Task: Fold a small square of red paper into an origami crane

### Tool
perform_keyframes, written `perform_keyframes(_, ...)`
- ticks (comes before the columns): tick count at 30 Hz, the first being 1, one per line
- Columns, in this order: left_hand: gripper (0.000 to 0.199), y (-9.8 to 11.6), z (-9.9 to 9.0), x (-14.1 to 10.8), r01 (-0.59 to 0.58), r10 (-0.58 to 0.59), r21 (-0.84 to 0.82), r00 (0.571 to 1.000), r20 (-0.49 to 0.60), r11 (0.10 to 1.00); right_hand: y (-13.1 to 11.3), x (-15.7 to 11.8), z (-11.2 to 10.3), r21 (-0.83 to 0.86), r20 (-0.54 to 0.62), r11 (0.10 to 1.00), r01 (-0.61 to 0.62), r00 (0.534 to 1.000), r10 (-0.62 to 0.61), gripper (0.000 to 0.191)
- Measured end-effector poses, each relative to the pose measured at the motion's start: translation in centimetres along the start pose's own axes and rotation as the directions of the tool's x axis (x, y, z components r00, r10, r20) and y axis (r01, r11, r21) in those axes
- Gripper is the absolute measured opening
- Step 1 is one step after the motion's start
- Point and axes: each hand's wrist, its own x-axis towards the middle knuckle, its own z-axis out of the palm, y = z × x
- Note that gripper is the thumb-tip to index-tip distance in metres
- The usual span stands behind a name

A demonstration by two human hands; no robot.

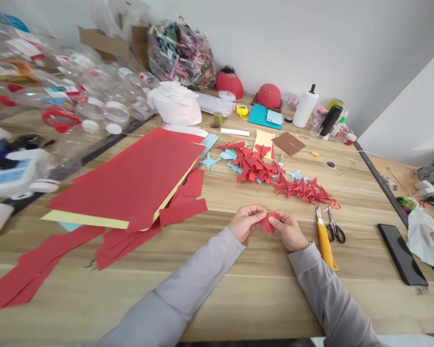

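Head camera view: over the near middle of a wood-grain table (217,299), the left hand (246,222) and the right hand (288,229) meet at a folded red paper piece (267,223). Each has a narrow pinch on it, the left gripping its left side and the right its right side, with the right thumb laid flat across the front face. The paper is creased and comes down to a point between the hands; the folds behind the fingers are hidden. Just beyond lie a heap of red paper stars (255,165) and, to its right, a row of red paper stars (304,189), with a light-blue paper star (210,161) at the heap's left. Beside the right wrist rests a yellow-handled tool (324,238), its metal tip pointing away from the person, with black-handled scissors (335,230) next to it and a black smartphone (401,253) further right. Left of the hands spreads a stack of large red sheets (137,173), a pale yellow sheet (90,219) showing beneath, and cut red strips (184,211) lie along its near and right edges. Clear plastic bottles (115,112) crowd the far left.
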Motion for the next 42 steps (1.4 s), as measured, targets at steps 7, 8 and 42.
perform_keyframes(7,0.032,0.1,-0.3,0.1,-0.053,0.053,0.028,0.998,-0.023,0.998,0.0,0.1,0.2,0.014,-0.021,1.000,-0.005,1.000,0.005,0.022)
perform_keyframes(8,0.033,0.1,-0.2,0.0,-0.081,0.083,0.055,0.996,-0.027,0.995,0.0,0.1,0.2,0.020,-0.039,1.000,-0.007,0.999,0.007,0.022)
perform_keyframes(42,0.019,0.4,-0.1,-0.4,-0.315,0.325,0.370,0.945,0.037,0.874,-0.2,0.0,0.1,0.048,-0.066,0.998,0.028,0.997,-0.025,0.016)
